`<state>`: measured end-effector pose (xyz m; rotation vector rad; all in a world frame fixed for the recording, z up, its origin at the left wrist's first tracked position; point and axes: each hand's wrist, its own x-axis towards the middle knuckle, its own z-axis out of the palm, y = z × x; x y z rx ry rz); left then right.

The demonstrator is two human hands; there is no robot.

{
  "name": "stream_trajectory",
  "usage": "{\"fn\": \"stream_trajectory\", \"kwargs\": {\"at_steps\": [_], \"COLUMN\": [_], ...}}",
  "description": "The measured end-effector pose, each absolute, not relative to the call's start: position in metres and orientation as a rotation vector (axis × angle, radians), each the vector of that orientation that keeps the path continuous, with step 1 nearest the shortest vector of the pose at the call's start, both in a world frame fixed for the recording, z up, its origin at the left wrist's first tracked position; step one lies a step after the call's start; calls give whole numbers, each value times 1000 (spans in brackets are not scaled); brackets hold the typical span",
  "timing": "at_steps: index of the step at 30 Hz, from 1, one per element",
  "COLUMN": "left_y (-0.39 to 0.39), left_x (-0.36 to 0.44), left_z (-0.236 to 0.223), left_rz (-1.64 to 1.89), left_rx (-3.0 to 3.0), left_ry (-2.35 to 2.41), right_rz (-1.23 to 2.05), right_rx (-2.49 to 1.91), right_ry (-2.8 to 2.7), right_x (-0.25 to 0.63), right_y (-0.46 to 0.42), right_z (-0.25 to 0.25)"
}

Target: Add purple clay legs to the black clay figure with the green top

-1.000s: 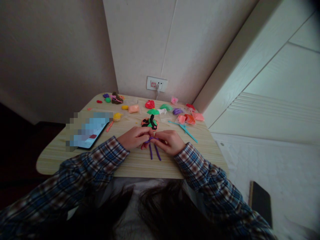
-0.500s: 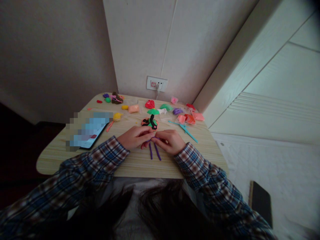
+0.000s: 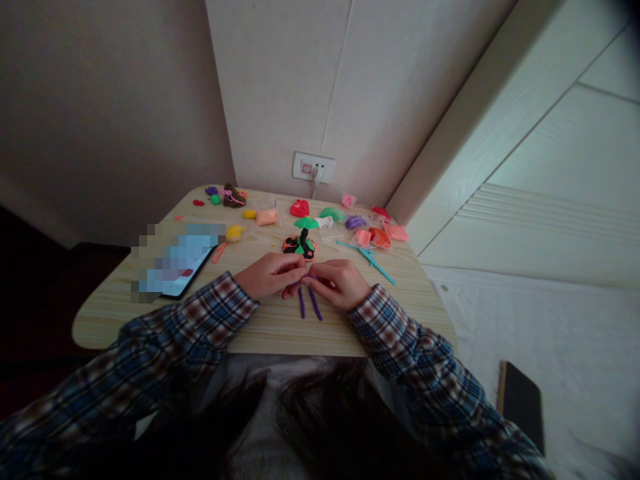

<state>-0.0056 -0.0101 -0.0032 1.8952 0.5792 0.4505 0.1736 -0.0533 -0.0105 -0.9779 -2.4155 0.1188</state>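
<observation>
My left hand (image 3: 275,273) and my right hand (image 3: 336,283) meet over the near middle of the table, both closed in a pinch on a thin purple strip of modelling clay (image 3: 305,277). The fingers hide part of it. Just below my fingertips two purple clay strips (image 3: 315,305) hang or lie side by side; whether they join the pinched strip I cannot tell. Right behind my hands stands a small clay model (image 3: 304,245) with a black base, orange edging, a dark stem and a green top.
A tablet (image 3: 187,267) with a blurred screen leans at the left of the wooden table (image 3: 250,333). Turquoise modelling tools (image 3: 377,267) lie at the right. Along the back are a brown clay boot (image 3: 233,196), a yellow clay lump (image 3: 235,233) and several bagged clay pieces (image 3: 380,238).
My fingertips have shifted slightly around the pinched purple strip, less of which shows between them. My arms and the things on the table stay in place.
</observation>
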Motion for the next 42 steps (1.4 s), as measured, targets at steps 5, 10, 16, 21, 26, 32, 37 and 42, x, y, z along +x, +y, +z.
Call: {"fn": "stream_trajectory", "kwargs": {"at_steps": [5, 10, 16, 21, 26, 32, 37, 42], "left_y": [-10, -10, -9, -9, -10, -10, -10, -10], "left_x": [-6, -6, -6, -6, -6, -5, -5, -6], "left_z": [-3, -4, -5, -4, -2, -2, -2, -2], "left_rz": [450, 451, 453, 459, 456, 455, 450, 444], "left_rx": [1908, 1915, 1947, 1972, 1974, 1983, 1996, 2009], "left_ry": [567, 571, 582, 575, 592, 606, 619, 620], "right_rz": [100, 101, 83, 65, 53, 26, 5, 3], "right_rx": [-951, -936, -933, -936, -933, -930, -937, -961], "right_ry": [-2402, -2398, -2403, -2404, -2399, -2413, -2429, -2439], "right_x": [173, 173, 173, 173, 173, 174, 173, 174], "right_y": [-53, -54, -54, -54, -54, -54, -53, -53], "right_z": [-11, -10, -10, -10, -10, -10, -12, -11]}}
